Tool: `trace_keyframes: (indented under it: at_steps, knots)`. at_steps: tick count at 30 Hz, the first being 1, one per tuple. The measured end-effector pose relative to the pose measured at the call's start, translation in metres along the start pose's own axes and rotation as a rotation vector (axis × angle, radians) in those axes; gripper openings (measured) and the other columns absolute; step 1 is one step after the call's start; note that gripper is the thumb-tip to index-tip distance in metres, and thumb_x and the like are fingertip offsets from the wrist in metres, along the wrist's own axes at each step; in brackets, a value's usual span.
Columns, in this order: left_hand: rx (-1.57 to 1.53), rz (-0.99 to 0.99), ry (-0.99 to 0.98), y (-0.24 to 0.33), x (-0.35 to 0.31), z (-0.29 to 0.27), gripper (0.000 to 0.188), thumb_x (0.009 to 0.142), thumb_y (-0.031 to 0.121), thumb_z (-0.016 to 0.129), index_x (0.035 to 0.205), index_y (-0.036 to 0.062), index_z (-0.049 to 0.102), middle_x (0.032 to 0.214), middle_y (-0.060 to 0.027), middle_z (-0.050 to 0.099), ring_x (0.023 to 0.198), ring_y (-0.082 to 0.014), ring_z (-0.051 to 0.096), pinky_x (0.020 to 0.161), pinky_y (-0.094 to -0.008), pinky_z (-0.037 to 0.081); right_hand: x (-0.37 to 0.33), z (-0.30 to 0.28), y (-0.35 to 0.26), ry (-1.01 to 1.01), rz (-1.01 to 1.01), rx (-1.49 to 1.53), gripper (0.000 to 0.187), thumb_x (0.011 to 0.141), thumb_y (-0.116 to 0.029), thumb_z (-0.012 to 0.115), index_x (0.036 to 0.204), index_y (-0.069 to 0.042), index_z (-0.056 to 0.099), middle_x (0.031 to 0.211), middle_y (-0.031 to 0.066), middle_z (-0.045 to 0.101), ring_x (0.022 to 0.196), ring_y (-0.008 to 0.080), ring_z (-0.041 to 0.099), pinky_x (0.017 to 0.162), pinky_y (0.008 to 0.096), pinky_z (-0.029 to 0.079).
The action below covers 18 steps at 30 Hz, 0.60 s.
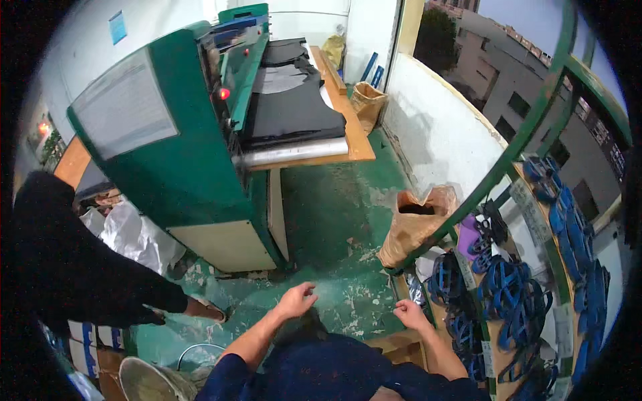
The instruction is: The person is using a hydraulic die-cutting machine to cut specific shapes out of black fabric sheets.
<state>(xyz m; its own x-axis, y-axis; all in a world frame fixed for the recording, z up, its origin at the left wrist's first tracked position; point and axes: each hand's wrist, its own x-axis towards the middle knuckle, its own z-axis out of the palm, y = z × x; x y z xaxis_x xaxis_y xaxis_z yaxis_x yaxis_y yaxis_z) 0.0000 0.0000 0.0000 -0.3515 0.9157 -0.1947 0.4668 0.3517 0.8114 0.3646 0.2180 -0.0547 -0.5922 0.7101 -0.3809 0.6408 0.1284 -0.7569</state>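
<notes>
Blue looped cutting dies (508, 294) are hanging in clusters on the green metal rack (535, 120) at the person's right, their long loops drooping downward along the tilted shelf boards. The right hand (411, 314) is hovering just beside the nearest cluster, its grip narrow with fingers curled and holding nothing. The left hand (295, 301) is reaching forward over the floor, its grip wide, fingers spread and empty. A brown paper sack (414, 230) is standing open-mouthed against the rack's slanted green bar. Open room is lying ahead on the worn green floor (334, 207), bounded by the big green press machine (187, 154) with its wooden worktop (354, 134). Another person's dark sleeve (73, 267) is leaning in at left.
</notes>
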Motion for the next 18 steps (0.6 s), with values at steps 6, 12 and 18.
trace_keyframes:
  at_steps: [6, 12, 18]
  knots:
    - [-0.175, 0.328, 0.246, 0.112, 0.163, -0.136, 0.035, 0.091, 0.014, 0.066, 0.122, -0.0001, 0.059, 0.107, -0.0122, 0.069, 0.101, -0.0182, 0.066, 0.089, -0.0315, 0.052, 0.138, -0.023, -0.077, 0.044, -0.027, 0.032, 0.028, 0.084, -0.016, 0.071, 0.104, 0.002, 0.066, 0.084, 0.0077, 0.070, 0.075, 0.0135, 0.065, 0.068, 0.0282, 0.052]
    - [-0.238, 0.462, 0.549, 0.166, 0.262, -0.203, 0.030, 0.089, 0.008, 0.067, 0.117, -0.0013, 0.062, 0.110, -0.0127, 0.070, 0.105, -0.0204, 0.065, 0.095, -0.0319, 0.048, 0.296, -0.058, -0.099, -0.140, -0.061, -0.096, 0.031, 0.080, -0.019, 0.071, 0.102, 0.003, 0.067, 0.078, 0.0085, 0.067, 0.072, 0.0151, 0.063, 0.069, 0.0324, 0.052]
    - [0.050, 0.416, 0.881, 0.196, 0.360, -0.246, 0.034, 0.083, 0.006, 0.071, 0.115, -0.0008, 0.063, 0.109, -0.0177, 0.067, 0.103, -0.0323, 0.064, 0.089, -0.0367, 0.051, 0.487, -0.119, -0.139, -0.316, -0.215, -0.269, 0.032, 0.080, -0.025, 0.070, 0.100, 0.000, 0.069, 0.081, 0.0149, 0.069, 0.076, 0.0246, 0.067, 0.073, 0.0366, 0.053]
